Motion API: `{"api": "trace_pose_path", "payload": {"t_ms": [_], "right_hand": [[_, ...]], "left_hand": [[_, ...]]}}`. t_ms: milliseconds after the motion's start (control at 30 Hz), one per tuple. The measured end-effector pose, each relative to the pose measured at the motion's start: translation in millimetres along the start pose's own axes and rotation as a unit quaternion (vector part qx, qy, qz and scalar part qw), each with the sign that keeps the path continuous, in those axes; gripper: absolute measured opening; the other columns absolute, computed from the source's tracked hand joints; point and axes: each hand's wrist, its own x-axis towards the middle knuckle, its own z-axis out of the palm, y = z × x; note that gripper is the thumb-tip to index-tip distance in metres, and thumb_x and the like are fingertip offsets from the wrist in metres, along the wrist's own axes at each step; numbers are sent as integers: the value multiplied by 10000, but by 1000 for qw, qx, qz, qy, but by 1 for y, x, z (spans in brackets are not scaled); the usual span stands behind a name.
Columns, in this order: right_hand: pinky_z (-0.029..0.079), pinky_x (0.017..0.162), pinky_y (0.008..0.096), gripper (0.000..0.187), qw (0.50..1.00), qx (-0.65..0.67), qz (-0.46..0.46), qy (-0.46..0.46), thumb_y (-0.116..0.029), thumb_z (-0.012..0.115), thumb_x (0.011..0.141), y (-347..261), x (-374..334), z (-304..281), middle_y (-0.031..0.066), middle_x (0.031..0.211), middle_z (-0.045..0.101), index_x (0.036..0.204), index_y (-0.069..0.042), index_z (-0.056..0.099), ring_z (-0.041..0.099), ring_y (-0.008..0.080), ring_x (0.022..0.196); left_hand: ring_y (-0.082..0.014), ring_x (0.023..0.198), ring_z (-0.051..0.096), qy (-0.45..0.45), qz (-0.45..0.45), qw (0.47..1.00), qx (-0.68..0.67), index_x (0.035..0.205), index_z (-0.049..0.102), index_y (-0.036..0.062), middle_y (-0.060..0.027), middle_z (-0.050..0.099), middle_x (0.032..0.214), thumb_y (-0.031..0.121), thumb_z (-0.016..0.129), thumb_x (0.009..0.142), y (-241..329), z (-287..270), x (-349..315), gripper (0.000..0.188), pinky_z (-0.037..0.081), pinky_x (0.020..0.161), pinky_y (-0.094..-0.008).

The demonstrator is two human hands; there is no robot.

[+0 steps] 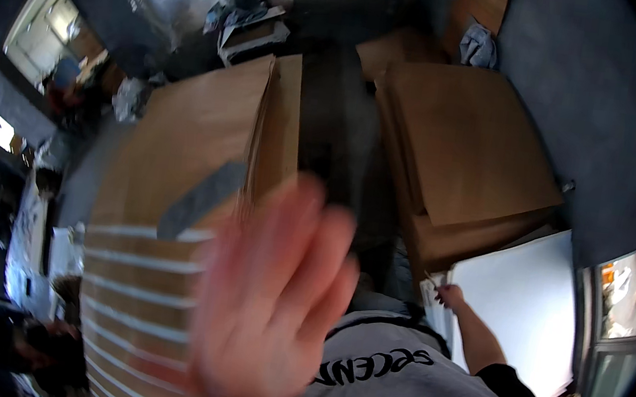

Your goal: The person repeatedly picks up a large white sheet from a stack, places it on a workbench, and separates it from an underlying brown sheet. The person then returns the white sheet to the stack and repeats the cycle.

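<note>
My left hand [272,305] is raised large in front of the view, blurred by motion, its fingers stretched out and nothing seen in it. Behind it lies a big brown board [192,114] with several white stripes [141,262] across its near part. A flat grey strip [201,199] rests on that board, close to my left fingertips. On the right, my right hand [448,296] is closed on a thin stick-like thing [429,278], too small to name. It is beside the left edge of a large white sheet [522,298].
A stack of brown boards [478,139] stands at the right, with a grey cloth [479,45] beyond. A dark floor strip [337,113] runs between the stacks. Crumpled plastic [130,97] lies far left. Dark wall [586,113] and window [631,292] bound the right.
</note>
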Motion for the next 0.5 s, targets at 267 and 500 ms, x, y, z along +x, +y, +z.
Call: {"api": "trace_pose_path", "payload": {"t_ms": [267,500], "right_hand": [[490,615,323,265,989,-33,-111,-88,-281,516,830,-170,102,0,84,720,648,888,-62,653,627,199,663],[457,547,292,215,981,-172,-87,30,-225,506,830,-213,182,-30,67,632,605,815,-49,629,586,149,575]], "left_hand": [[-208,1010,560,-107,182,944,-253,1012,528,-157,-189,595,1038,9,526,838,-28,2,114,241,319,967,-175],[-217,850,575,230,-178,934,-207,992,569,-28,-219,584,955,92,551,836,31,-77,262,197,451,751,-236]]}}
